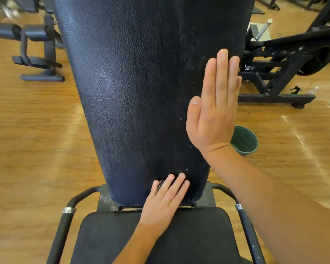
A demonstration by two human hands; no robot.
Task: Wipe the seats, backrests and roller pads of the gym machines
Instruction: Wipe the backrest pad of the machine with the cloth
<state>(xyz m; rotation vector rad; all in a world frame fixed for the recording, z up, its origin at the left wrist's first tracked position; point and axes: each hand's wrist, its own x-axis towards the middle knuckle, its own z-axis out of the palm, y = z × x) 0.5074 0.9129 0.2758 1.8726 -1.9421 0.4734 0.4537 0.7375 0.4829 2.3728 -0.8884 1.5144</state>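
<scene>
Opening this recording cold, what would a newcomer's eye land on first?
The big black backrest fills the middle of the view, with wet-looking streaks on its textured cover. The right hand is held flat, fingers straight, at its right edge, while the left hand presses its lower end, just above the seat. A green bucket stands on the wooden floor beyond the right wrist.

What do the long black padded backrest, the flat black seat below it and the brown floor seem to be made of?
The black padded backrest looks like vinyl or faux leather: pebbled grain, dull sheen. The black seat looks similar but matte, grain too fine to tell. The floor looks like glossy wood or laminate: plank seams, grain, glare.
</scene>
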